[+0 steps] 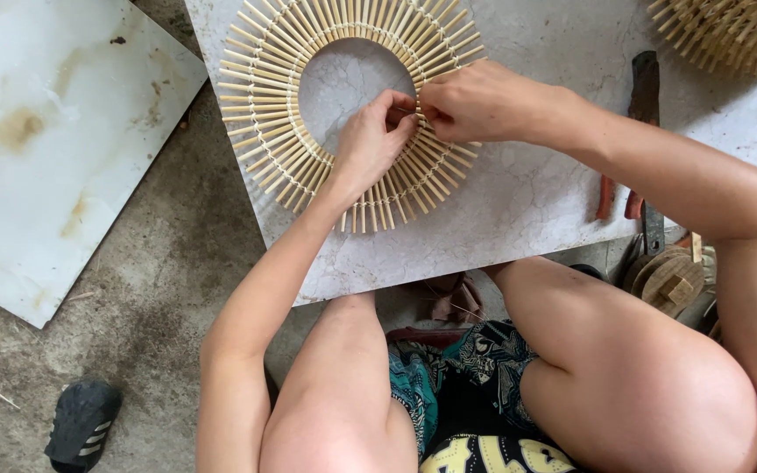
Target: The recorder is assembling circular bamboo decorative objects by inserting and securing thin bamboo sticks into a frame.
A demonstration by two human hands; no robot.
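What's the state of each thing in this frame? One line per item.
bamboo stick ring: flat on the slab, open centre, sticks fanned outward.
left hand: on the ring's inner edge, fingers pinched.
right hand: over the ring, fingers pinched against the left hand's.
marble slab: lying flat, bearing the ring.
second stick ring: on the slab's far corner, partly out of frame.
pliers: lying on the slab, untouched.
black shoe: on the floor, alone.

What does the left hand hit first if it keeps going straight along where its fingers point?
Almost at once the right hand: the left hand points up and to the right, fingertips already meeting the right hand's at the inner rim of the bamboo stick ring. Depth is unclear, but they look in contact.
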